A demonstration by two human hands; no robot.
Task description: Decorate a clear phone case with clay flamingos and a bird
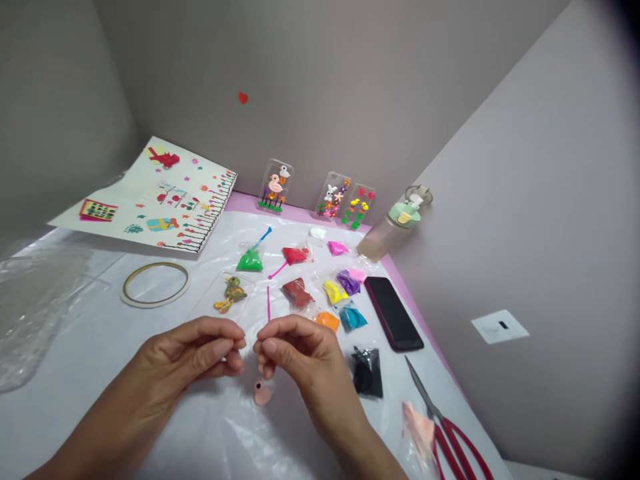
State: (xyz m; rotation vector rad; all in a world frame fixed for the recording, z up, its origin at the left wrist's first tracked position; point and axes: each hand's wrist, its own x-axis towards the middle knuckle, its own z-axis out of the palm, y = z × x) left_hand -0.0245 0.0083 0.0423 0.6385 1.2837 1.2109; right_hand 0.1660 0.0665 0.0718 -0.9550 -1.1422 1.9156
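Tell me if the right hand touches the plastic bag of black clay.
Apart: the head view shows white sheeting between the right hand and the black clay bag.

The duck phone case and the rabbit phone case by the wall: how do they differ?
The duck phone case shows a pink duck and a white bird, while the rabbit phone case shows a white rabbit among colourful flowers. The duck phone case stands apart, while the rabbit phone case stands right beside another decorated case. Both are clear and lean against the wall.
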